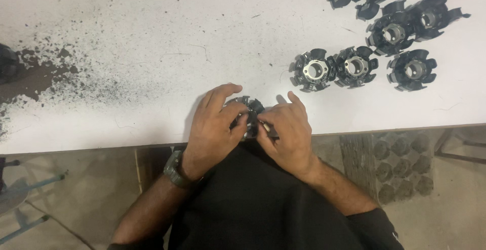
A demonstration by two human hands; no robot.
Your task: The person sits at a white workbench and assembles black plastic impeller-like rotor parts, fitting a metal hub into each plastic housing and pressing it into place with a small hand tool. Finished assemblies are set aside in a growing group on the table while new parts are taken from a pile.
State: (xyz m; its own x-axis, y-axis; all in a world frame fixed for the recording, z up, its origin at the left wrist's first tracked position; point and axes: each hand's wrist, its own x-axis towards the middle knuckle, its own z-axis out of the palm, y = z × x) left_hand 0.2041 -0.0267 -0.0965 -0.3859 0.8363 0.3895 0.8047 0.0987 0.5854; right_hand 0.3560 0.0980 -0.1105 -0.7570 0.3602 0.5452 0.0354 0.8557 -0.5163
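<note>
My left hand and my right hand meet at the near edge of the white table. Between them sits a black round slotted part with a metal core, mostly hidden by my fingers. My left fingers curl over its left side and top. My right hand pinches a thin light-coloured strip against the part's right side. A dark watch is on my left wrist.
Several similar black round parts with metal hubs lie at the right, with more piled at the far right corner. Dark dust and a smear cover the table's left. Below the table edge are floor and a blue frame.
</note>
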